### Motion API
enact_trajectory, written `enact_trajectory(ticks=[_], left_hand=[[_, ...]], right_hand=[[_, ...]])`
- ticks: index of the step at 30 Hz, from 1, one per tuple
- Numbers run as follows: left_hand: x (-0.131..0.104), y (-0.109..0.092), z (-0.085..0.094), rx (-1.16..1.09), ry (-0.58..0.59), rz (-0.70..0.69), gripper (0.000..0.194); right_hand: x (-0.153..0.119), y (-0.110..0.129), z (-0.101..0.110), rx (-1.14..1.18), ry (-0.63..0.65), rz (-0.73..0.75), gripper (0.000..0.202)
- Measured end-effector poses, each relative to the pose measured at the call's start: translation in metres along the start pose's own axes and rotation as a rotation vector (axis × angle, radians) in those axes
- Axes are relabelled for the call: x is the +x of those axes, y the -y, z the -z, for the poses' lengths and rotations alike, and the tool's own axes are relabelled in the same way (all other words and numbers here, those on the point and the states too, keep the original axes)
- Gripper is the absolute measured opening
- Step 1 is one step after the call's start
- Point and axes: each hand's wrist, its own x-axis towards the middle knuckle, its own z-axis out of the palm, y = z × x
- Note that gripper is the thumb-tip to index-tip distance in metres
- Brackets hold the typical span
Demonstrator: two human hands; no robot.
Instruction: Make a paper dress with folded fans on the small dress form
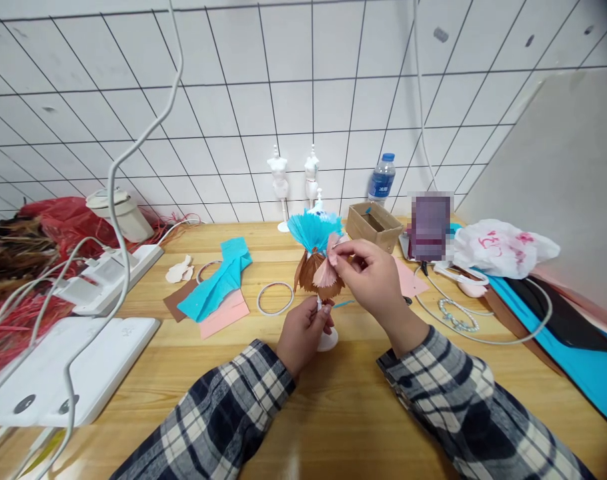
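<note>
A small white mannequin stand, its round base [327, 339] on the wooden table, carries a pleated paper dress. The dress has a fanned blue top [314, 231] and a brown pleated skirt [309, 272]. My left hand [303, 331] is closed round the stand's stem just below the skirt. A pleated pink paper piece [326, 272] lies against the right front of the dress. My right hand [366, 273] pinches the upper part of this pink piece between thumb and forefinger.
Blue paper [218, 277], pink paper [226, 313] and a ring [275, 298] lie left. Behind stand two white mannequins [279, 177], a cardboard box [375, 227] and a bottle [382, 179]. Cables, a beaded bracelet [456, 316] and a plastic bag [503, 247] are right; a power strip [143, 260] is left.
</note>
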Motion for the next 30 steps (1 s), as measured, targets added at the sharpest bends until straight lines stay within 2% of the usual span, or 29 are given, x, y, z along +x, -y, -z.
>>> enact_trajectory(ticks=[3, 9, 13, 16, 20, 23, 28, 30], left_hand=[[0.002, 0.004, 0.003, 0.11, -0.022, -0.025, 0.024], [0.008, 0.011, 0.013, 0.4, -0.155, -0.036, 0.028], [0.007, 0.008, 0.014, 0.474, -0.155, -0.037, 0.029], [0.006, 0.005, 0.013, 0.491, -0.143, -0.047, 0.028], [0.007, 0.004, 0.013, 0.463, -0.146, -0.069, 0.026], [0.007, 0.006, 0.014, 0.441, -0.145, -0.073, 0.026], [0.007, 0.009, 0.014, 0.495, -0.169, -0.069, 0.021], [0.007, 0.005, 0.014, 0.424, -0.182, -0.051, 0.024]], right_hand=[[-0.001, 0.003, 0.002, -0.126, -0.024, 0.145, 0.007], [0.006, 0.001, 0.017, -0.264, 0.041, 0.163, 0.006], [0.008, 0.003, 0.027, -0.362, 0.119, 0.171, 0.009], [0.008, 0.006, 0.031, -0.354, 0.175, 0.099, 0.009], [0.007, 0.008, 0.029, -0.206, 0.199, -0.029, 0.011], [0.008, 0.008, 0.026, -0.102, 0.212, -0.126, 0.022], [0.01, 0.005, 0.025, -0.111, 0.255, -0.237, 0.023], [0.01, 0.004, 0.024, -0.092, 0.263, -0.246, 0.025]])
